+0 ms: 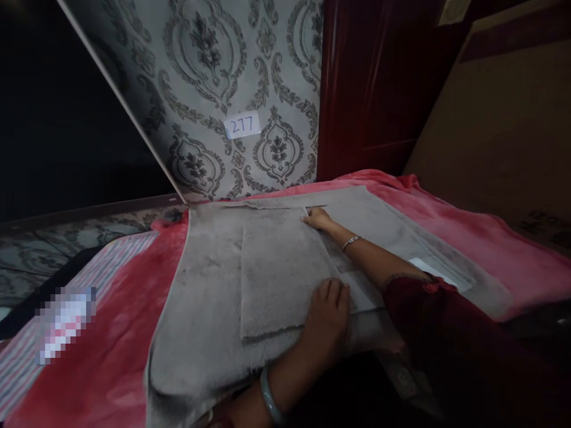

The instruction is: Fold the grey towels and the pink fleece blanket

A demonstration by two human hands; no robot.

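Observation:
A grey plush cloth, folded into a rectangle, lies on a larger grey cloth. At its far right corner, my right hand pinches the edge between thumb and fingers. My left hand is at the near right part of the same folded cloth, fingers curled over its edge; the fingertips are partly hidden. A silver bracelet circles my right wrist, and a pale bangle my left.
A pink-red blanket spreads beneath the grey cloths. Behind them stands a patterned wall with a paper label reading 277. A large cardboard box rises at right, a dark screen-like panel at left. A white flat piece lies near my right sleeve.

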